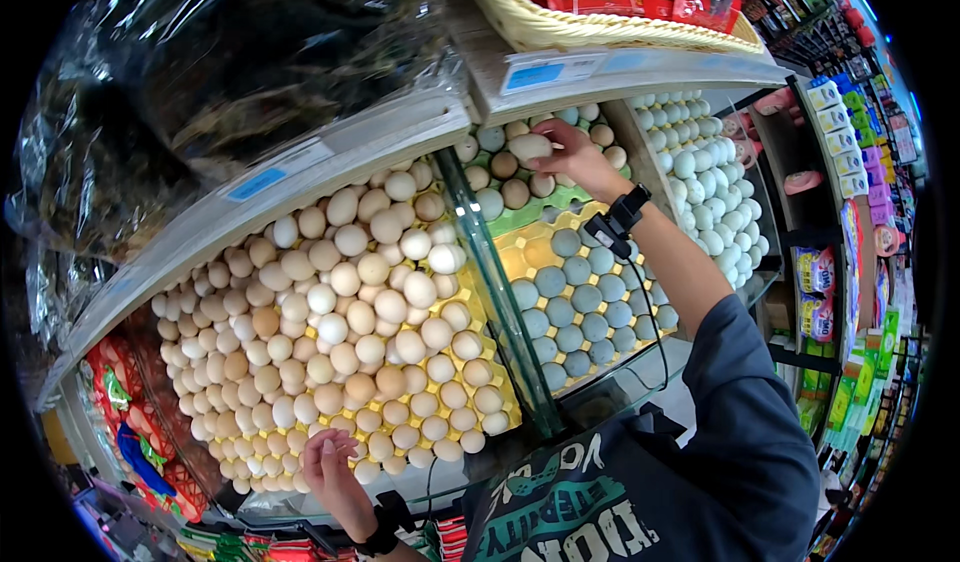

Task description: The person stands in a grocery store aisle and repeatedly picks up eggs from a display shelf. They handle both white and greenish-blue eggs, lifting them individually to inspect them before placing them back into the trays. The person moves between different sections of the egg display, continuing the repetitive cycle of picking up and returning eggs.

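My right hand [571, 158] grips a pale egg [529, 147] between thumb and fingers, above a green egg tray [517, 217] at the back. That tray bears brown, cream and bluish eggs. In front of it, a yellow tray [517, 253] carries rows of blue-grey eggs [577, 270]. My left hand [330, 457] hovers at the front edge of a broad spread of cream and light-brown eggs [360, 318], fingers loosely curled with nothing in them. Those eggs sit on yellow trays [480, 329], piled on one another in places.
A glass divider [510, 299] separates the egg sections. Wooden shelves [315, 176] with price labels overhang the back. On them are a wicker basket [600, 29] of red packets and dark goods in clear plastic [225, 82]. Pale-green eggs [712, 179] lie beyond a wooden partition [646, 161].
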Available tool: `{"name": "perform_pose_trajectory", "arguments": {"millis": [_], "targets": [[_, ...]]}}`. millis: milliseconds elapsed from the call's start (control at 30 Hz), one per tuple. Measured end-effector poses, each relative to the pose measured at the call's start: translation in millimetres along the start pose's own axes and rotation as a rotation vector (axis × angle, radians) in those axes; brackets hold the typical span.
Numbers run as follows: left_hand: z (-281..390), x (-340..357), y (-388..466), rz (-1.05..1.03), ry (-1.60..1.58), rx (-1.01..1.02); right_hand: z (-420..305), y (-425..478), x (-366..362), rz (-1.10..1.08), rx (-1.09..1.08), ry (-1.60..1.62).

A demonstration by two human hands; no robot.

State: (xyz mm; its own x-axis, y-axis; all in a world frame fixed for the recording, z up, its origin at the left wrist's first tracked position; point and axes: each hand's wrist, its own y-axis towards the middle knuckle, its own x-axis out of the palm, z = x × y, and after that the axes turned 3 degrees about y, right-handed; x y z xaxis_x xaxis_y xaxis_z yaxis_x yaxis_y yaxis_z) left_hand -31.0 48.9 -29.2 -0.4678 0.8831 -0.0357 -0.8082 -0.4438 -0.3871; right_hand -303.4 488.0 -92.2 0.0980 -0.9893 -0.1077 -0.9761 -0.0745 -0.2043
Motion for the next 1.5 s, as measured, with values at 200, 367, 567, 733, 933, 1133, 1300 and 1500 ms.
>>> {"name": "perform_pose_trajectory", "arguments": {"millis": [200, 367, 567, 733, 933, 1133, 1300, 1500], "targets": [[-3.5, -7.3, -1.5, 0.012, -0.029, -0.01, -3.3, 0.7, 9.0, 0.014, 0.21, -0.006], [-7.1, -13.0, -2.5, 0.008, -0.055, -0.007, -8.5, -1.0, 20.1, 0.025, 0.204, 0.022], [-10.4, -16.3, -2.8, -0.002, -0.065, 0.0, 2.1, 3.1, 18.0, 0.021, 0.156, -0.086], [-8.2, -10.9, -1.8, 0.014, -0.062, -0.01, 32.1, 11.3, 11.7, 0.095, -0.127, -0.464], [-7.0, -5.9, -0.5, 0.013, -0.047, -0.028, 27.5, 3.4, 33.0, 0.13, -0.161, -0.559], [-9.8, -3.6, 0.3, 0.01, -0.064, -0.015, 24.2, 4.0, 33.0, 0.057, -0.283, -0.572], [-12.6, -7.1, 1.1, -0.014, -0.074, -0.005, 14.9, 6.9, 41.5, 0.011, -0.29, -0.639], [-10.5, -6.2, 0.1, -0.026, -0.108, 0.002, 25.6, 23.3, 52.1, 0.049, -0.274, -0.76]]}}
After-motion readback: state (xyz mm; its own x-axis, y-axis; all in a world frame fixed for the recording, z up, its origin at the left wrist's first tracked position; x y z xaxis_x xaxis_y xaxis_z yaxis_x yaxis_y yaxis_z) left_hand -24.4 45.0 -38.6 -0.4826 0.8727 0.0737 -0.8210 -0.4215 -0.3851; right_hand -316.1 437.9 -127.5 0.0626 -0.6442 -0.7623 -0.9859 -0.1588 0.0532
